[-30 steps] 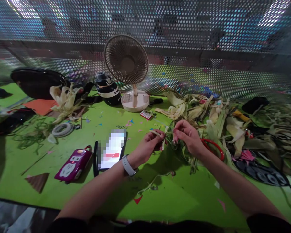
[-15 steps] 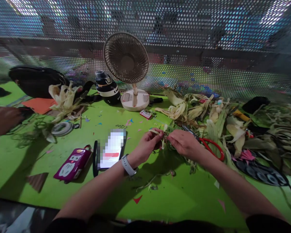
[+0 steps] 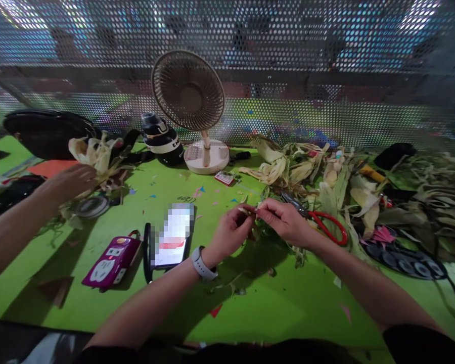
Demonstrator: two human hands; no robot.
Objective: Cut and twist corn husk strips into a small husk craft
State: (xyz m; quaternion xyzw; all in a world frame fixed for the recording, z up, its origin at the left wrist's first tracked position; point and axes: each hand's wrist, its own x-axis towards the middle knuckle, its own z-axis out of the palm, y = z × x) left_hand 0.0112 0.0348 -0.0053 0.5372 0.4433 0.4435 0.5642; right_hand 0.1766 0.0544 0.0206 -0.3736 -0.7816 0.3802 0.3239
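My left hand (image 3: 233, 228), with a pale watch on its wrist, is closed in a pinch on a pale corn husk strip (image 3: 244, 209), mostly covered by the fingers. Right beside it, my right hand (image 3: 282, 221) pinches with thumb and forefinger at the same spot. Whatever sits in that pinch is too small and covered to make out. Below and behind both hands lie green plant scraps (image 3: 267, 237). Close to my right hand rest scissors with red handles (image 3: 331, 228), their blades pointing away from me.
Dried corn husks (image 3: 299, 162) heap along the back right. A fan (image 3: 189, 96), a black bottle (image 3: 163, 141) and a small red box (image 3: 224, 177) stand behind. To the left are a phone (image 3: 172, 242), a purple power strip (image 3: 114, 260), a tape roll (image 3: 93, 206) and another person's hand (image 3: 74, 181).
Both my hands stay together, their fingertips now closer, with less of the husk showing. The other person's hand has moved right, towards the husk bundle at left. My view has shifted slightly.
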